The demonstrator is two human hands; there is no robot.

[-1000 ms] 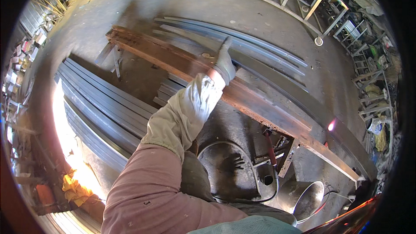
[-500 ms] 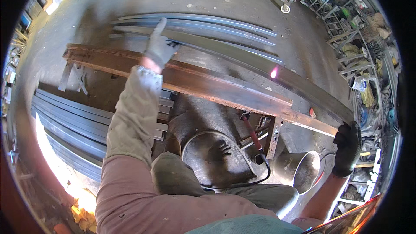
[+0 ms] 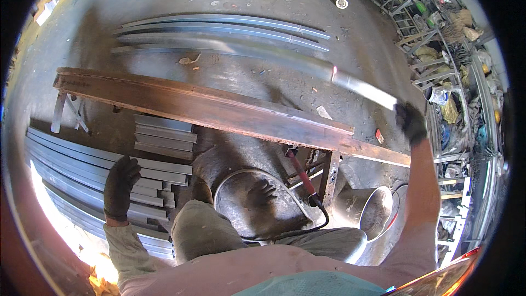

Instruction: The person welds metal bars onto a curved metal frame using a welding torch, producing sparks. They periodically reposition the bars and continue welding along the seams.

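My right hand, in a dark glove, grips the near right end of a long metal bar. The bar is smeared by motion and slants away to the far left, beyond the rusty steel beam. Over a stack of long grey metal bars at the left is my left hand, also gloved. Its fingers are stretched out and hold nothing that I can see; whether they touch the stack I cannot tell. Several similar long bars lie on the floor past the beam.
The beam rests on metal legs. Below it are a red-bodied tool with a black cable, a round pan with a dark glove in it, and a metal bucket. A cluttered rack lines the right side.
My left hand has left the long bar and come back to the stack at the left. The right hand has moved forward and left with the bar, which has swung away from the beam.
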